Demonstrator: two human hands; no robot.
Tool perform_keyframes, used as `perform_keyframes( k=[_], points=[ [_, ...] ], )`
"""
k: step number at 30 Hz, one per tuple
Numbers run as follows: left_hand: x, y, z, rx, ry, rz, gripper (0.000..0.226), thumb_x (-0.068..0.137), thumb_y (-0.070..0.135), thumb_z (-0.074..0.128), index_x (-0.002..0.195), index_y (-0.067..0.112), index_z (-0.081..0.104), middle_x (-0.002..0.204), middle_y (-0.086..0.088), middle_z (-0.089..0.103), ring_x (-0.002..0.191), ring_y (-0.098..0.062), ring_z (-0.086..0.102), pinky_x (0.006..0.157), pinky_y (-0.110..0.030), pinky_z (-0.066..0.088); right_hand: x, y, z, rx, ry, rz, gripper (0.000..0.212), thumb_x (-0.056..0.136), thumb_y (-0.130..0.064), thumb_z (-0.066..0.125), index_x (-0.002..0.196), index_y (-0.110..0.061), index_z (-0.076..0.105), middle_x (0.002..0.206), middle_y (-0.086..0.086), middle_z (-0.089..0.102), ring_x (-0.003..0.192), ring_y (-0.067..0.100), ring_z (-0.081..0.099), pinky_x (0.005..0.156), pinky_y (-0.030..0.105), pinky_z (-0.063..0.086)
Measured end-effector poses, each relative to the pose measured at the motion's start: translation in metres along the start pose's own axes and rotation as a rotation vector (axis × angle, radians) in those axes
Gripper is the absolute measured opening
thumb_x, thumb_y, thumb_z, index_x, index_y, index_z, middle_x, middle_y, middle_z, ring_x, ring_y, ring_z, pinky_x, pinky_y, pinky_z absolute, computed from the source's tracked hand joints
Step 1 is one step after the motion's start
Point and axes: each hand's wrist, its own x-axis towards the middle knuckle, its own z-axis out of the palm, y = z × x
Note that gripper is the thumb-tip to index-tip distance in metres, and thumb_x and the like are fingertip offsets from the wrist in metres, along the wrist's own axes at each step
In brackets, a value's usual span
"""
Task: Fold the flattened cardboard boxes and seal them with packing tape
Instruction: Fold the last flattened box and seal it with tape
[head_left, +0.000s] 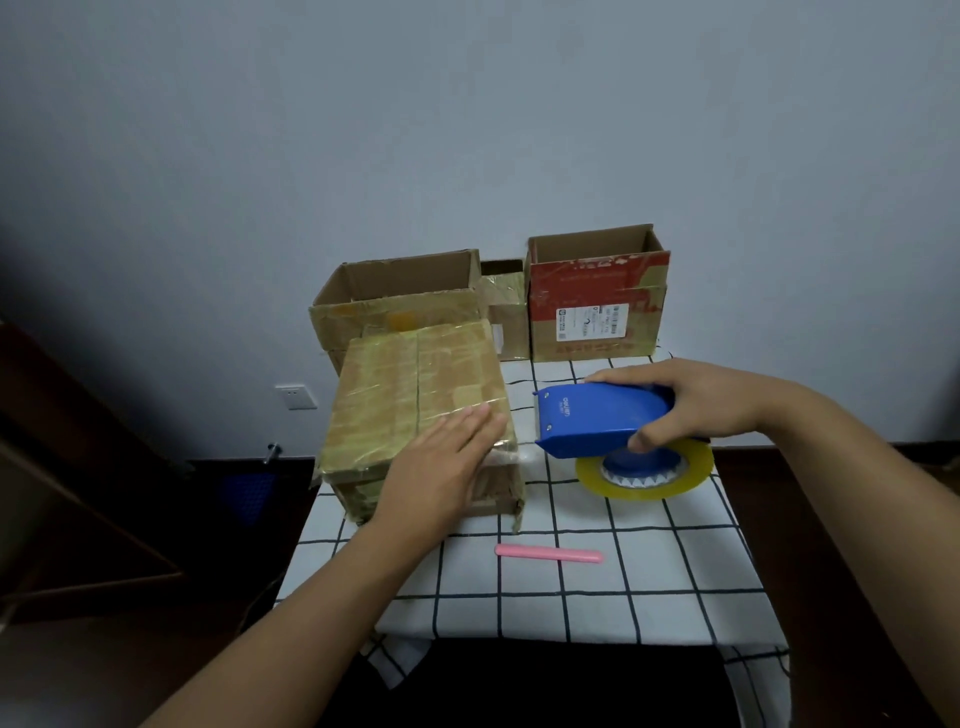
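A closed brown box (415, 410), covered in shiny tape, is set left of the blue tape holder (597, 423). Three open boxes (592, 306) are stood behind it.

Left hand (441, 467) lies flat on the taped box (410, 395) at the table's (571, 613) left edge; right hand (696, 405) grips the blue tape dispenser (597, 423).

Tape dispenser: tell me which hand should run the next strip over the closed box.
Right. The right hand already grips the blue tape dispenser beside the closed box; the left hand lies flat on its top, steadying it.
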Motion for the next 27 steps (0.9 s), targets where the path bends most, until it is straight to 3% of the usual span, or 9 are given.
perform_keyframes(
  k=[4, 8, 13, 17, 19, 22, 24, 27],
  points=[
    [0.000, -0.004, 0.001, 0.010, 0.021, 0.030, 0.052, 0.090, 0.019, 0.070, 0.139, 0.021, 0.053, 0.139, -0.003, 0.057, 0.125, -0.022, 0.057, 0.102, -0.038, 0.043, -0.001, 0.001, -0.009, -0.063, -0.072, -0.005, 0.068, 0.068, -0.050, 0.077, 0.116, -0.077, 0.037, 0.122, -0.027, 0.045, 0.106, 0.006, 0.053, 0.090, 0.026, 0.047],
    [0.000, -0.004, 0.002, 0.015, 0.009, 0.037, 0.048, 0.093, 0.022, 0.065, 0.140, 0.022, 0.052, 0.140, -0.003, 0.056, 0.126, -0.022, 0.056, 0.101, -0.040, 0.047, 0.004, -0.019, -0.013, -0.261, -0.130, 0.015, 0.068, 0.080, -0.041, 0.076, 0.131, -0.062, 0.036, 0.121, -0.017, 0.048, 0.104, 0.007, 0.052, 0.093, 0.029, 0.046],
    [-0.002, 0.000, 0.002, 0.052, -0.010, 0.056, 0.060, 0.088, 0.020, 0.070, 0.144, 0.022, 0.046, 0.143, -0.005, 0.053, 0.129, -0.024, 0.053, 0.104, -0.041, 0.043, 0.031, -0.060, -0.019, -0.438, -0.245, 0.046, 0.070, 0.077, -0.047, 0.075, 0.139, -0.046, 0.043, 0.117, -0.008, 0.051, 0.101, 0.014, 0.055, 0.093, 0.038, 0.051],
    [-0.004, -0.001, 0.000, 0.057, -0.004, 0.050, 0.061, 0.088, 0.013, 0.069, 0.144, 0.022, 0.045, 0.145, -0.005, 0.051, 0.130, -0.025, 0.052, 0.104, -0.040, 0.042, 0.046, -0.066, 0.000, -0.672, -0.337, 0.253, 0.076, 0.070, -0.046, 0.077, 0.140, -0.036, 0.047, 0.120, -0.005, 0.053, 0.105, 0.019, 0.056, 0.086, 0.036, 0.051],
    [-0.003, -0.003, -0.001, 0.066, 0.001, 0.071, 0.058, 0.089, 0.010, 0.061, 0.144, 0.022, 0.046, 0.144, -0.005, 0.052, 0.129, -0.025, 0.053, 0.104, -0.037, 0.039, 0.045, -0.043, 0.015, -0.704, -0.268, 0.339, 0.081, 0.068, -0.047, 0.075, 0.142, -0.034, 0.045, 0.127, -0.003, 0.053, 0.108, 0.021, 0.055, 0.085, 0.036, 0.051],
    [-0.001, -0.006, -0.005, 0.083, 0.005, 0.095, 0.057, 0.086, 0.013, 0.041, 0.142, 0.019, 0.048, 0.141, -0.005, 0.055, 0.126, -0.025, 0.056, 0.102, -0.037, 0.041, 0.038, -0.001, 0.039, -0.511, -0.001, 0.338, 0.088, 0.073, -0.064, 0.069, 0.149, -0.039, 0.032, 0.127, 0.000, 0.052, 0.108, 0.021, 0.052, 0.092, 0.038, 0.049],
    [-0.002, -0.013, -0.007, 0.079, 0.021, 0.123, 0.061, 0.080, 0.005, 0.050, 0.140, 0.016, 0.051, 0.140, -0.008, 0.056, 0.125, -0.027, 0.056, 0.101, -0.042, 0.045, 0.036, 0.017, 0.064, -0.440, 0.134, 0.320, 0.084, 0.085, -0.068, 0.056, 0.154, -0.040, 0.017, 0.129, 0.007, 0.047, 0.115, 0.025, 0.048, 0.093, 0.039, 0.046],
    [-0.009, -0.027, -0.010, 0.111, 0.054, 0.148, 0.071, 0.073, -0.005, 0.061, 0.140, 0.014, 0.053, 0.140, -0.008, 0.055, 0.126, -0.030, 0.056, 0.101, -0.043, 0.045, 0.043, 0.035, 0.114, -0.495, 0.339, 0.287, 0.070, 0.099, -0.053, 0.044, 0.156, -0.035, 0.007, 0.134, 0.015, 0.038, 0.117, 0.030, 0.040, 0.095, 0.039, 0.040]
  ],
)
